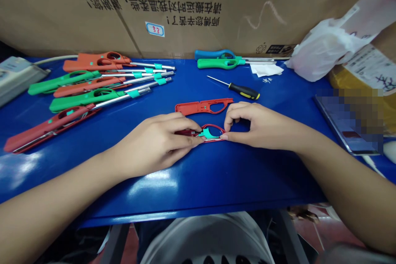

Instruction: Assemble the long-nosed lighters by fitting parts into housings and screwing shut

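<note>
Steadying the red casing [213, 125] well calls, I judge, for light, even pressure, since its thin loop could flex under a hard squeeze. It lies low over the blue table [247, 181], nearer the person than the screwdriver [244, 90] and to the left of that tool's handle, with a turquoise part [209, 133] set against the loop.

The left hand [163, 138] has its thumb and fingers closed narrowly on the casing, hiding much of what sits inside. The right hand [258, 126] is curled, thumb and forefinger close together at the loop's end; I cannot tell whether they pinch anything small.

Good handling here would use 1 hand as an anchor and 1 for fine work: left fingers braced low so the casing cannot roll, right fingertips nudging rather than forcing. Pressing the turquoise part askew could pop it loose, so seat it squarely.

A loose red shell piece [193, 108] lies between the casing and the screwdriver, just nearer the person than the tool. Behind the screwdriver are 2 lighters, a blue lighter [212, 54] and a green lighter [213, 63]. Small pale pieces [267, 80] lie just behind its handle, easily swept off by a careless reach.
</note>
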Tool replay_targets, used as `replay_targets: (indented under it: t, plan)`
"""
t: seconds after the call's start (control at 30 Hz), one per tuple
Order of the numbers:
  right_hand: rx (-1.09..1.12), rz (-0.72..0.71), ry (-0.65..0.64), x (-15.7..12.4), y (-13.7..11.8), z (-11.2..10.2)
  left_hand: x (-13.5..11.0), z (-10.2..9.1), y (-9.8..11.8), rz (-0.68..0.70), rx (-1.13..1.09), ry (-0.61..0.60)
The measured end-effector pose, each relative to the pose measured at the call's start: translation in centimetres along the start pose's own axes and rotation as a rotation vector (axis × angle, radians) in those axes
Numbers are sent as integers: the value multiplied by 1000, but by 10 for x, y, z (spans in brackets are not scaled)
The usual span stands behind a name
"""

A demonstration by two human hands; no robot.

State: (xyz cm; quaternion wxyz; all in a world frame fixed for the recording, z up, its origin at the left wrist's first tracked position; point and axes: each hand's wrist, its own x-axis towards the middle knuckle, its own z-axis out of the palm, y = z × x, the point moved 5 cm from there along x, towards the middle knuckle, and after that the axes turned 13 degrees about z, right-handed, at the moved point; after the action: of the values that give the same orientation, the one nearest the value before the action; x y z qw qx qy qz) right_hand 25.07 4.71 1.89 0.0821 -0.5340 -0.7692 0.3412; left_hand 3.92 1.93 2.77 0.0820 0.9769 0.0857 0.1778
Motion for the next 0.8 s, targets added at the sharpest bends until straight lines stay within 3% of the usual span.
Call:
replay_targets:
  t: [0.27,0.5,0.8]
  plan:
    - [31,86,22,0,0,0,1,1,3,29,82,-36]
    - [55,156,-111,2,9,-13,3,-1,4,37,79,-15]
    - [48,99,-86,3,8,-10,1,1,2,19,71,-20]
